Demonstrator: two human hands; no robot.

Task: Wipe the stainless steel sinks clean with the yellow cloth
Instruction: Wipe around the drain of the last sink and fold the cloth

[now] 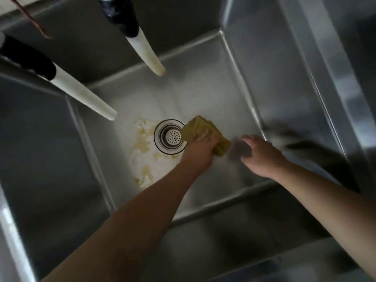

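Head view: left hand (198,147) grips the bunched cloth (203,132) on the sink (203,94) floor, cloth touching the right edge of the drain (169,136). Cloth's long axis runs far-left to near-right. Yellowish stain (142,143) lies just left of the drain, so the wipe likely goes left across it; left hand is nearer. Right hand (260,153) holds something blurred, purplish; grip unclear. Two spouts (81,92) hang over the far-left, walls close to the right.

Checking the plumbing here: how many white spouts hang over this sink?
2: one white spout at the left, ending near the drain; the other at the top centre. More may lie outside the frame.
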